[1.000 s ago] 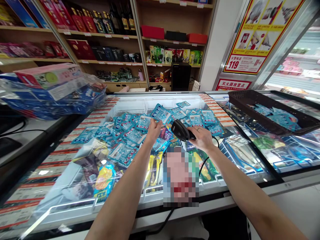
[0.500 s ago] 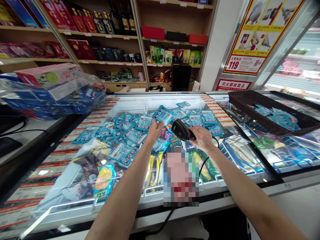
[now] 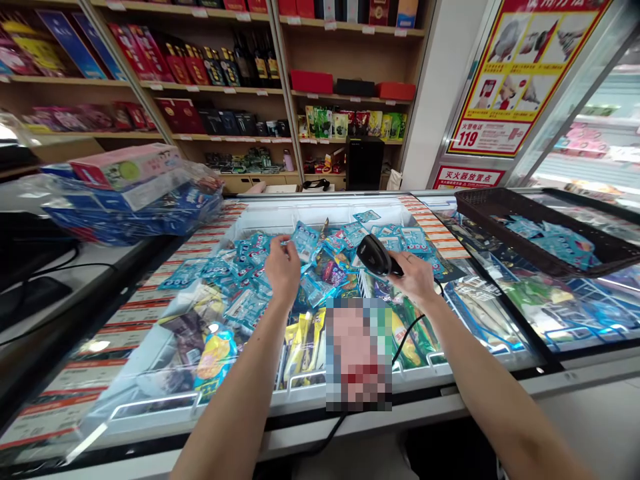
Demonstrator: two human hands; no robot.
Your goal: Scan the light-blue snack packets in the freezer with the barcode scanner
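My left hand is over the pile of blue snack packets, with its thumb and forefinger apart. Just right of its thumb is one blue packet, tilted, and the fingers do not appear closed on it. My right hand grips a black handheld barcode scanner by its handle, and the scanner's head points left over the packets. A black cable runs down from the scanner. The packets lie on the glass top of a chest freezer; below the glass are yellow wrapped ice creams.
A brown basket holding blue packets stands at right on the neighbouring freezer. Plastic-wrapped boxes are stacked at left. A pixelated patch hides part of the near edge. Stocked shelves line the back wall.
My left hand has moved left from the middle of the pile, and the packet it held now lies farther left. My right hand and scanner have shifted slightly right. The view has tilted upward.
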